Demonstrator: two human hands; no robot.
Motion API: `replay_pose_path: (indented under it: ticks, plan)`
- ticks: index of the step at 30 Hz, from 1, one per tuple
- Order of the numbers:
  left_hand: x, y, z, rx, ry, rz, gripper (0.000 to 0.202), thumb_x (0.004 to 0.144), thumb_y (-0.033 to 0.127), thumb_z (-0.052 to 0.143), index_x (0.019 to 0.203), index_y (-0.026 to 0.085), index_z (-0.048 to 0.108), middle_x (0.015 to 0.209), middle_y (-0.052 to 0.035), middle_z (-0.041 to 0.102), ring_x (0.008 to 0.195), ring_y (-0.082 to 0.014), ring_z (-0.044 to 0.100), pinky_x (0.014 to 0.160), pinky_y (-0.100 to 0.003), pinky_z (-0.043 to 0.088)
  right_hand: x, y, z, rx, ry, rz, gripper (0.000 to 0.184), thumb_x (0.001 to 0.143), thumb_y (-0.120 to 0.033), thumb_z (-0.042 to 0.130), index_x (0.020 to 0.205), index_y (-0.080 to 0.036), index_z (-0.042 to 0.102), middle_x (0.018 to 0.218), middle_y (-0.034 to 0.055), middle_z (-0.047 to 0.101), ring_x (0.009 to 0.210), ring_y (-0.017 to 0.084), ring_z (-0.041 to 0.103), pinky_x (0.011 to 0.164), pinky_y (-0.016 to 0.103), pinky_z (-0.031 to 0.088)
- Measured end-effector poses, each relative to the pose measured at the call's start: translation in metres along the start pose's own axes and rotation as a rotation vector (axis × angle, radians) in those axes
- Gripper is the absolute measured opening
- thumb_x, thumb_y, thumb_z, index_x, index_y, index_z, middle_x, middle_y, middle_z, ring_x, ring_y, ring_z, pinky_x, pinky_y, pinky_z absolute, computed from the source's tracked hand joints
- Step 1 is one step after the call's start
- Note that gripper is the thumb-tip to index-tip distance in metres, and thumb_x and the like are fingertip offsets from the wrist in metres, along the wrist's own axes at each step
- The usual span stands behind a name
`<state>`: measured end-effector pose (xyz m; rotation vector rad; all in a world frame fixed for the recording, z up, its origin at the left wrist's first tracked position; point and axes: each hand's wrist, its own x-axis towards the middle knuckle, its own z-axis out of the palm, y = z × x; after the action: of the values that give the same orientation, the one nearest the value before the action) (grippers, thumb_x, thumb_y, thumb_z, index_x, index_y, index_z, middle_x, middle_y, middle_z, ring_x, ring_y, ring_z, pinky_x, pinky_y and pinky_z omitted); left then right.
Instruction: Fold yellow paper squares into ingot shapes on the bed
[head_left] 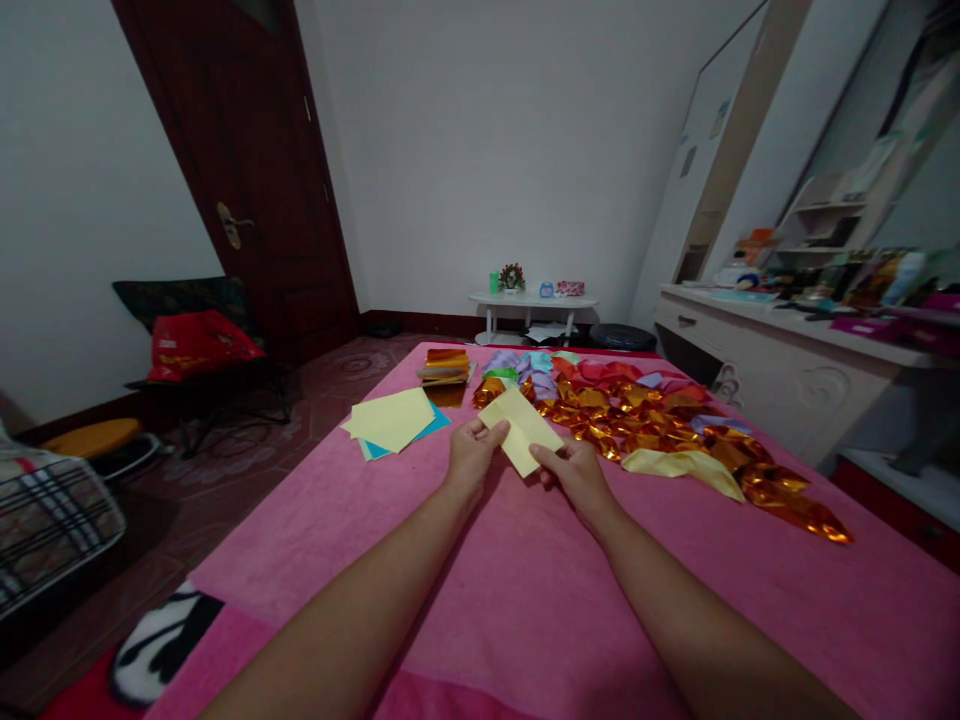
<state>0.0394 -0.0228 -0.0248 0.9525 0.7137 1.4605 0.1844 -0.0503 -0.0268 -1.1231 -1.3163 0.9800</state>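
A pale yellow sheet of paper, creased and partly folded, is held above the pink cloth. My left hand pinches its left edge, thumb on top. At its right corner my right hand grips it between thumb and fingers. Left of my hands lies a stack of yellow paper with blue sheets showing beneath. Farther back stands a pile of shiny gold and orange paper. Folded gold foil pieces are heaped to the right, a folded yellow piece in front of them.
The pink cloth covers the work surface. Purple, red and green folded papers lie at the back of the heap. Beyond are a small white table and, at right, a cluttered dresser. A chair holds a red bag at left.
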Motion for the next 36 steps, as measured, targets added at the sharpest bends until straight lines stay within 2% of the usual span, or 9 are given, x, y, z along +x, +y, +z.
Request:
replay_pose_path:
  ticks: [4,6,12,17,20,24,30,33,36]
  plan:
    - [0.001,-0.003,-0.001,0.063,-0.035,-0.021,0.041,0.059,0.043,0.079,0.073,0.007,0.065,0.057,-0.0041,0.064,0.045,-0.0104,0.053,0.046,-0.022,0.042,0.003,0.003,-0.002,0.019,0.016,-0.027,0.034,0.074,-0.047,0.064,0.077,-0.014,0.067,0.060,0.0021,0.063,0.050,0.013,0.052,0.046,0.024,0.039]
    - [0.002,-0.007,-0.002,0.085,-0.072,-0.040,0.042,0.062,0.047,0.076,0.070,0.008,0.063,0.053,-0.0029,0.060,0.042,-0.0097,0.050,0.042,-0.021,0.038,0.003,0.005,-0.005,0.016,0.043,-0.048,0.032,0.074,-0.046,0.064,0.079,-0.014,0.068,0.067,0.0026,0.065,0.057,0.015,0.055,0.051,0.025,0.041]
    - [0.002,-0.011,-0.002,0.108,-0.094,-0.030,0.043,0.069,0.052,0.067,0.077,0.010,0.063,0.064,-0.0036,0.062,0.052,-0.0108,0.053,0.050,-0.021,0.040,0.002,0.005,-0.007,-0.021,0.039,-0.074,0.030,0.071,-0.044,0.066,0.074,-0.014,0.070,0.061,0.0001,0.062,0.056,0.015,0.052,0.051,0.025,0.038]
    - [0.002,-0.005,-0.002,0.177,-0.045,0.024,0.041,0.067,0.050,0.068,0.065,0.010,0.061,0.056,0.0000,0.056,0.048,-0.0082,0.045,0.047,-0.020,0.033,-0.002,-0.004,-0.002,-0.041,-0.017,-0.075,0.033,0.072,-0.046,0.065,0.068,-0.013,0.068,0.058,-0.0002,0.059,0.052,0.013,0.048,0.048,0.024,0.034]
    - [0.000,-0.002,-0.001,0.217,-0.027,0.055,0.041,0.067,0.049,0.068,0.059,0.010,0.059,0.051,0.0020,0.052,0.046,-0.0070,0.041,0.045,-0.019,0.029,-0.004,-0.007,0.001,-0.036,-0.070,-0.069,0.033,0.071,-0.046,0.066,0.072,-0.013,0.069,0.063,0.0014,0.062,0.054,0.014,0.051,0.050,0.024,0.038]
    - [-0.001,-0.001,0.000,0.242,-0.012,0.077,0.038,0.067,0.047,0.068,0.059,0.010,0.061,0.052,0.0014,0.054,0.047,-0.0078,0.042,0.045,-0.020,0.029,-0.004,-0.007,0.003,-0.039,-0.068,-0.030,0.029,0.061,-0.034,0.074,0.078,-0.011,0.069,0.069,0.0037,0.067,0.058,0.016,0.057,0.053,0.025,0.043]
    - [0.004,0.001,-0.007,0.247,0.135,0.141,0.031,0.063,0.039,0.074,0.058,0.011,0.060,0.053,0.0023,0.055,0.049,-0.0075,0.043,0.048,-0.019,0.031,-0.005,-0.007,0.005,-0.002,-0.083,0.007,0.026,0.061,-0.031,0.073,0.077,-0.011,0.070,0.066,0.0035,0.068,0.057,0.017,0.058,0.050,0.025,0.042]
    - [0.006,0.004,-0.009,0.235,0.149,0.139,0.034,0.065,0.042,0.072,0.056,0.012,0.058,0.049,0.0028,0.053,0.046,-0.0065,0.041,0.046,-0.019,0.030,-0.003,-0.004,0.005,0.033,-0.041,0.014,0.030,0.062,-0.033,0.074,0.083,-0.011,0.071,0.071,0.0043,0.070,0.060,0.018,0.060,0.052,0.026,0.044]
    - [0.003,0.007,-0.009,0.235,0.067,0.083,0.035,0.066,0.045,0.071,0.060,0.012,0.060,0.048,0.0017,0.054,0.042,-0.0066,0.043,0.043,-0.019,0.031,0.001,0.002,0.000,0.133,0.077,-0.001,0.037,0.064,-0.037,0.073,0.092,-0.013,0.070,0.083,0.0058,0.072,0.068,0.020,0.064,0.060,0.029,0.049]
